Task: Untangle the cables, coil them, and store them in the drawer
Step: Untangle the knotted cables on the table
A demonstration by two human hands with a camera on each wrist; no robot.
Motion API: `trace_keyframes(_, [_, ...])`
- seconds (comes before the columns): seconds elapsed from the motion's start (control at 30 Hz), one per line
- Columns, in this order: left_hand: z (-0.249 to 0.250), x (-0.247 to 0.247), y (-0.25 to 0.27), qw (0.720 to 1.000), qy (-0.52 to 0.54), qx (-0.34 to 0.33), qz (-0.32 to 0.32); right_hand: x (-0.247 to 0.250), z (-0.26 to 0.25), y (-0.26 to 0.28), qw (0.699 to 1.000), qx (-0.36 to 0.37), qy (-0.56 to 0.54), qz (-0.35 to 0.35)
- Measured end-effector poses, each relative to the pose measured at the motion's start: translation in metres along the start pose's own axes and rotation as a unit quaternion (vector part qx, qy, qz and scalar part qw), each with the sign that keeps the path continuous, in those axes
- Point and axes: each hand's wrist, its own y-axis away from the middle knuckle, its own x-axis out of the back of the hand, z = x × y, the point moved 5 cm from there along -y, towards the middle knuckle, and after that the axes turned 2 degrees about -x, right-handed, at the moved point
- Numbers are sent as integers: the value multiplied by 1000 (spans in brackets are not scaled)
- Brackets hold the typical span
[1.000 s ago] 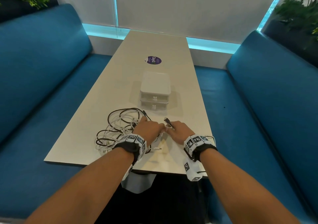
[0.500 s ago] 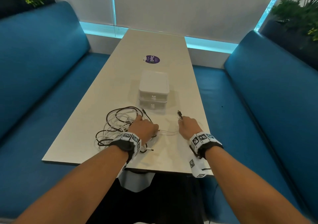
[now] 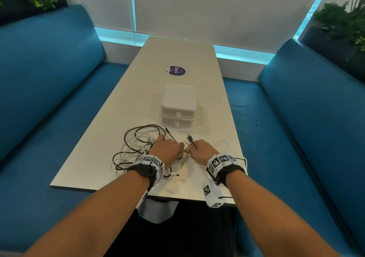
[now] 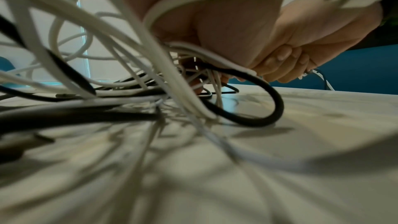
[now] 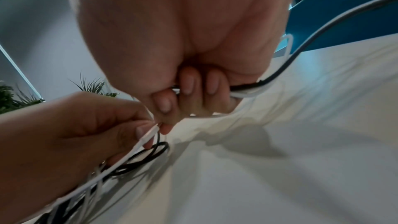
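Cables (image 3: 138,150) light, limp, snag-prone. Right hand (image 3: 201,151) fingers (image 5: 187,86) curled around black and white leads; left hand (image 3: 167,150) fingers (image 5: 140,130) pinching white lead just beside. Best hold near plug end.

Soft daylight glows from the window strip (image 3: 243,54) ahead; wrist views blur badly, edges bowed.

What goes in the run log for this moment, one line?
stage: untangling | left hand: pinches white cable | right hand: grips black cable | tangle: on table | drawer unit: closed
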Motion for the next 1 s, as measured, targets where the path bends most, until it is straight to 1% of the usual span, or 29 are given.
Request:
trace_keyframes(0.1, [-3, -3, 2, 999, -32, 0, -4, 6, 11, -1, 999, -14, 23, 28])
trace_keyframes(0.2, [-9, -4, 6, 998, -52, 2, -16, 21, 34, 0, 991, -69, 84, 76])
trace_keyframes(0.3, [-11, -3, 5, 999, -50, -5, -21, 35, 50, 5, 977, -106, 147, 115])
trace_keyframes(0.37, [-9, -2, 4, 999, -48, -8, -17, 38, 51, 6, 971, -116, 158, 137])
trace_keyframes(0.43, [-7, -2, 3, 999, -48, -7, -11, 35, 46, 5, 973, -119, 134, 148])
trace_keyframes(0.5, [-6, -2, 2, 999, -48, -6, -6, 29, 36, 3, 979, -105, 87, 149])
trace_keyframes(0.53, [-6, -2, 3, 999, -47, -8, -5, 26, 29, 2, 983, -87, 69, 148])
trace_keyframes(0.63, [-3, -1, 2, 999, -50, -14, -2, 14, 5, 3, 991, 10, 48, 126])
trace_keyframes(0.7, [-1, 0, 2, 998, -57, -17, 8, 4, -6, 7, 992, 67, 61, 92])
trace_keyframes(0.73, [0, 0, 3, 998, -55, -18, 15, 0, -8, 8, 991, 83, 73, 72])
trace_keyframes(0.83, [1, 2, 5, 998, -45, -14, 35, -5, -5, 9, 991, 91, 86, 45])
trace_keyframes(0.93, [1, 1, 7, 998, -47, -17, 40, -2, 0, 6, 990, 93, 98, 41])
trace_keyframes(1.0, [-2, -1, 9, 998, -50, -17, 37, 4, 3, 4, 990, 79, 101, 53])
